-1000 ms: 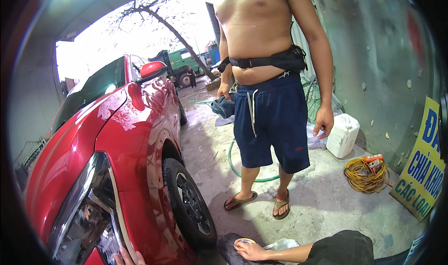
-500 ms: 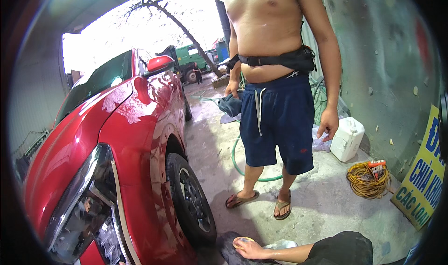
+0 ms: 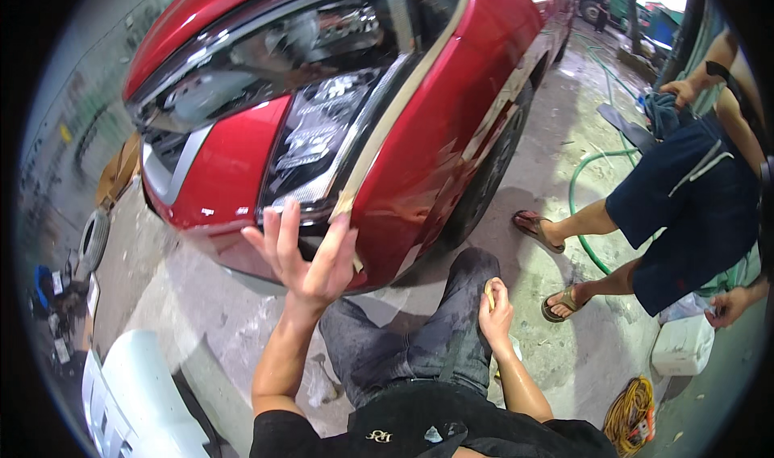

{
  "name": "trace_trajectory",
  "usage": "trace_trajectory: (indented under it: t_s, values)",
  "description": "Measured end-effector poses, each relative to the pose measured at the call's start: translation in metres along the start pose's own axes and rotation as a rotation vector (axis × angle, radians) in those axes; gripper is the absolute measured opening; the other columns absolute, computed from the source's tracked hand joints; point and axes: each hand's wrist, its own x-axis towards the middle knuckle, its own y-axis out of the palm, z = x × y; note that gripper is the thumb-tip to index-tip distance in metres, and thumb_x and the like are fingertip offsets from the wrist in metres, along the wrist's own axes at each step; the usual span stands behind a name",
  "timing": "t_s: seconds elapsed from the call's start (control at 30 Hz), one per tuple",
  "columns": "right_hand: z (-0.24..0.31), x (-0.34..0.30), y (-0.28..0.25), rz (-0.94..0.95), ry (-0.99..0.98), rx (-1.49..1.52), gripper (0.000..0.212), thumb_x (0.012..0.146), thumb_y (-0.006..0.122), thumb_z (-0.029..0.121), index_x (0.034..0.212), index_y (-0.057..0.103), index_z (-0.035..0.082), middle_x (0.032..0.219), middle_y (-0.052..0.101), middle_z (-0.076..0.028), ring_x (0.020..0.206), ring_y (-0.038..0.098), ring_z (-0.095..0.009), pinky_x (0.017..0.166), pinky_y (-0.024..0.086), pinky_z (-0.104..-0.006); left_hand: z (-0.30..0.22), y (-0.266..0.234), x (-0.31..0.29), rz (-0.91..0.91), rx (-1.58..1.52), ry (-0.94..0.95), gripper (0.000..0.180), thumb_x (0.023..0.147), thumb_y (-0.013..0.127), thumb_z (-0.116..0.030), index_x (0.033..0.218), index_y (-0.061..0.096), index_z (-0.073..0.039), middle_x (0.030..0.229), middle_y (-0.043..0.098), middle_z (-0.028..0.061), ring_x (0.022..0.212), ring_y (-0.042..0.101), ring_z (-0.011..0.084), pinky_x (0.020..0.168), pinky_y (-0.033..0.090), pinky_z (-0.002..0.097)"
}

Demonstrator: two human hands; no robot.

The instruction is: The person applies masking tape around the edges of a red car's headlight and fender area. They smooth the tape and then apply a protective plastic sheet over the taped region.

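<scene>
My left hand (image 3: 310,256) is raised with its fingers spread, in front of the lower corner of a red car's headlight (image 3: 322,135). A strip of pale tape (image 3: 395,107) follows the headlight's edge along the red fender (image 3: 435,127). One fingertip overlaps the strip's lower end; whether it touches cannot be told. My right hand (image 3: 497,321) lies by my right knee, its fingers closed on a small yellow object (image 3: 489,294). Most of that object is hidden by the fingers.
At the right stands a person in navy shorts (image 3: 685,216) and sandals, holding a dark cloth (image 3: 661,115). A green hose (image 3: 576,192), white jug (image 3: 683,345) and coiled orange cord (image 3: 629,418) lie around them. White body panels (image 3: 145,393) sit at the lower left.
The view has swung left and downward, to the car's front corner. My left hand has come into view, raised and open. My right hand still holds the yellow object at my leg.
</scene>
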Motion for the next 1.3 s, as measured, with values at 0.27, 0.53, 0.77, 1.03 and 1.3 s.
trace_trajectory:
  t_s: [0.27,0.53,0.77,1.03,1.3]
  values:
    - [0.003,0.009,-0.006,0.048,0.02,0.027,0.029,0.093,0.066,0.007,0.12,0.059,0.0,0.119,0.069,-0.025,0.099,0.072,-0.045,0.086,0.057,-0.0465,-0.015,0.02,-0.027,-0.09,0.014,-0.228,0.027,0.09,0.081,-0.009,0.115,0.083,-0.019,0.165,0.035,0.0268,0.159,0.025,0.043,0.128,0.005,0.0589]
    - [0.008,0.013,-0.001,0.045,0.021,0.07,0.026,0.093,0.065,0.006,0.118,0.059,0.0,0.117,0.07,-0.024,0.099,0.072,-0.046,0.086,0.057,-0.0469,-0.02,0.011,0.005,-0.06,-0.068,-0.317,0.025,0.082,0.086,-0.008,0.104,0.084,-0.021,0.166,0.033,0.0278,0.159,0.022,0.0469,0.127,0.004,0.0624]
    - [0.011,0.012,-0.006,0.066,0.069,0.044,0.026,0.092,0.065,0.007,0.117,0.06,0.001,0.111,0.07,-0.025,0.097,0.07,-0.047,0.083,0.056,-0.0484,-0.025,-0.01,0.055,0.047,-0.28,-0.546,0.016,0.075,0.087,-0.006,0.087,0.081,-0.015,0.17,0.032,0.0204,0.16,0.018,0.0472,0.127,0.01,0.0587]
    - [0.013,0.011,0.01,-0.041,-0.106,-0.114,0.034,0.088,0.072,0.02,0.116,0.064,0.004,0.116,0.069,-0.024,0.109,0.065,-0.048,0.095,0.054,-0.0543,0.006,-0.008,0.076,0.094,-0.219,-0.316,0.021,0.078,0.087,-0.019,0.096,0.078,-0.015,0.166,0.038,0.0234,0.155,0.03,0.0479,0.125,0.014,0.0674]
    - [-0.001,0.002,-0.002,-0.037,-0.032,-0.111,0.032,0.096,0.066,0.021,0.123,0.058,0.007,0.12,0.071,-0.017,0.1,0.071,-0.044,0.085,0.058,-0.0525,-0.01,-0.012,0.097,0.246,-0.126,-0.329,0.028,0.077,0.091,-0.026,0.095,0.074,-0.012,0.168,0.031,0.0276,0.155,0.023,0.0533,0.114,0.018,0.0825]
